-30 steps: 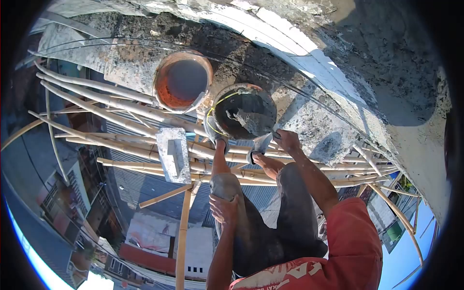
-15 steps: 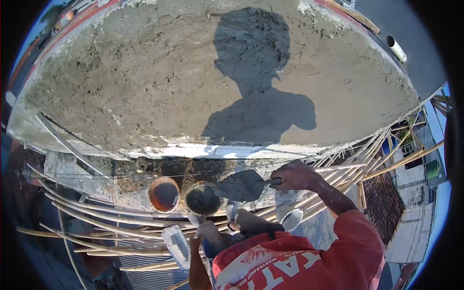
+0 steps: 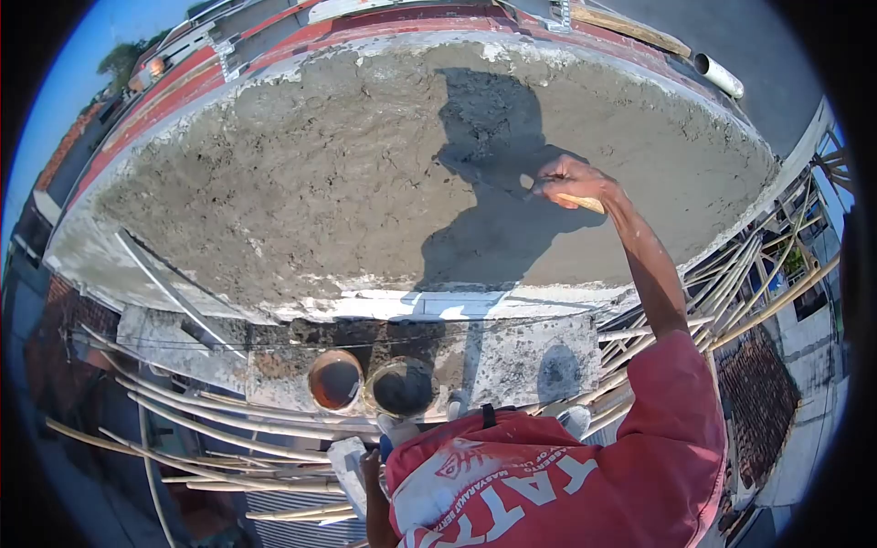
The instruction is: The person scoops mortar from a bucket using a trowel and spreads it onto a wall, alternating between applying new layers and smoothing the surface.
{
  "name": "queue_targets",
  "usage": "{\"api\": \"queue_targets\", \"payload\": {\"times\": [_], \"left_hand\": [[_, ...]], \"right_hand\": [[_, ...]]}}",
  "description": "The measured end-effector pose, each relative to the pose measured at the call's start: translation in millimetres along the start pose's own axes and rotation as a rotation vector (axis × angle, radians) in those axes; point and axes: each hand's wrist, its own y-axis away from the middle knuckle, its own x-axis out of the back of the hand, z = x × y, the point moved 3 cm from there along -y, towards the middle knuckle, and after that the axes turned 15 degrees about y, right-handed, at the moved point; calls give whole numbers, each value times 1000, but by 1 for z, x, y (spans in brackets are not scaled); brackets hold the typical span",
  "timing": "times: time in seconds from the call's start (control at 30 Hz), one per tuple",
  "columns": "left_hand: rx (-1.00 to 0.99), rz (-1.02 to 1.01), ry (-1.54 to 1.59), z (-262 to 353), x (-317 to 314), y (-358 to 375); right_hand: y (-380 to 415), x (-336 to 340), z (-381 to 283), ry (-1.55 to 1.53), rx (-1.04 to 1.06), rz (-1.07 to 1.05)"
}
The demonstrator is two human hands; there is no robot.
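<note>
My right hand (image 3: 568, 181) is raised against the wet grey plaster wall (image 3: 301, 173) and grips a trowel by its wooden handle (image 3: 585, 203); the blade (image 3: 498, 178) lies in my shadow on the plaster. Down below, only a small part of my left hand (image 3: 369, 459) shows beside my red shirt (image 3: 548, 484), close to a grey plastering float (image 3: 347, 459); its fingers are not clear. A bucket of grey mortar (image 3: 402, 387) and an orange bucket (image 3: 334, 380) stand side by side on the ledge under the wall.
Bamboo scaffold poles (image 3: 210, 425) run under the ledge on the left and more bamboo poles (image 3: 758, 283) on the right, with roofs far below. A white pipe (image 3: 717, 75) sticks out at the wall's top right. A metal rod (image 3: 164, 288) leans at the wall's lower left.
My right hand has lifted the loaded trowel from above the mortar bucket up to the wall. My view has tilted up from the buckets to the plaster.
</note>
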Motion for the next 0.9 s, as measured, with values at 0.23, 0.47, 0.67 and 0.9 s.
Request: {"api": "queue_targets", "payload": {"times": [0.23,0.47,0.67,0.9], "left_hand": [[212,17,-15,-53,12,65],[257,-10,123,-26,33,42],[244,124,530,52,56,11],[39,-86,123,16,11,-20]], "right_hand": [[67,70,-15,174,-97,276],[-16,-15,52,805,307,452],[-19,16,18,512,36,235],[21,90,-24,355,7,248]]}}
